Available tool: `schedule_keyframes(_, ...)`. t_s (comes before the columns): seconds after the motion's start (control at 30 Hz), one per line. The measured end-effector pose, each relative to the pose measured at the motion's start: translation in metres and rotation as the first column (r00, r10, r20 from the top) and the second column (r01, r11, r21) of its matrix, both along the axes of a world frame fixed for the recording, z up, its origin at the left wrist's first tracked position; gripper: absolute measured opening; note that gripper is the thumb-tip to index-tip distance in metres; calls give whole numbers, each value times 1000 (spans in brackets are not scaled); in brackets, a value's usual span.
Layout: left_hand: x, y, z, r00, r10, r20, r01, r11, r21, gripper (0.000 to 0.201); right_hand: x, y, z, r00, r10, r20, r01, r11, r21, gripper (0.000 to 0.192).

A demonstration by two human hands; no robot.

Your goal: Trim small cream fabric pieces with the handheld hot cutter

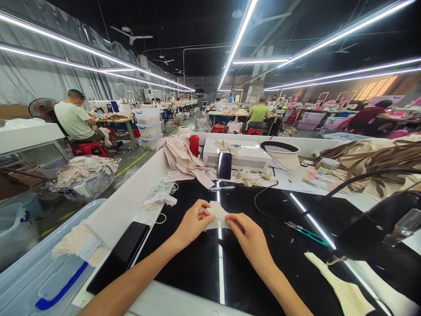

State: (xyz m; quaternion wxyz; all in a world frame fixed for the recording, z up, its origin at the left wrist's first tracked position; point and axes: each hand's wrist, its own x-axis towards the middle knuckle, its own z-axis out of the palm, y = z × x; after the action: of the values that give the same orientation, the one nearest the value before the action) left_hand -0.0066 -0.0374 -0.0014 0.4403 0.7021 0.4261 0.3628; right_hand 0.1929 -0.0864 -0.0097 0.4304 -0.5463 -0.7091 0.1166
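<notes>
evidently the step in hand is holding a small pale cloth piece spread between two pinches. at left, a black phone-like slab lies along the edge of the dark work surface. next comes the left hand, thumb and forefinger nearly closed on the left side of the cloth piece, which is mid-scene over the dark surface; whether it touches down i cannot tell. the right hand pinches its right side, fingers bent. farther right lie teal-handled snips, then, nearer, a cream fabric strip. the next move likely calls for even, light tension from both hands, so the cloth doesn't skew.
</notes>
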Motion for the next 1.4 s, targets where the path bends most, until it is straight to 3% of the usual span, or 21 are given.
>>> schedule_keyframes(0.13, 4, 30, 3, 984, 108, -144, -84, 983, 163, 17, -7, 30, -4, 993, -74, 94, 73, 997, 8, 35)
schedule_keyframes(0.27, 8, 44, -1, 934, 155, -323, -56, 954, 295, 7, -10, 48, -11, 970, -112, 214, 111, 994, 17, 35)
schedule_keyframes(0.57, 10, 47, -16, 786, 209, -581, 39, 922, 385, 14, -13, 51, -28, 913, -181, 365, 171, 983, 61, 29)
schedule_keyframes(0.77, 10, 41, -8, 718, 265, -644, 62, 897, 438, 16, -13, 41, -24, 926, -169, 338, 118, 979, 165, 25)
schedule_keyframes(0.93, 9, 20, 7, 691, 303, -656, 75, 873, 482, 18, -8, 0, -16, 957, 32, 290, -91, 977, 191, 19)
schedule_keyframes(1.03, 15, 0, 8, 720, 231, -655, 144, 873, 467, 19, 2, -45, -12, 950, 210, 231, -232, 970, 69, 15)
schedule_keyframes(1.13, 24, -23, 2, 759, 107, -642, 244, 868, 433, 17, 22, -90, -6, 947, 253, 198, -242, 967, -80, 16)
schedule_keyframes(1.2, 32, -37, -4, 773, 14, -634, 319, 856, 408, 17, 44, -113, -4, 965, 189, 181, -170, 979, -116, 17)
schedule_keyframes(1.3, 49, -58, -11, 772, -117, -625, 430, 820, 378, 18, 93, -141, -4, 984, -66, 165, 86, 990, -115, 17)
schedule_keyframes(1.4, 72, -78, -16, 747, -224, -626, 531, 768, 359, 17, 141, -163, -8, 931, -329, 157, 346, 933, -97, 22)
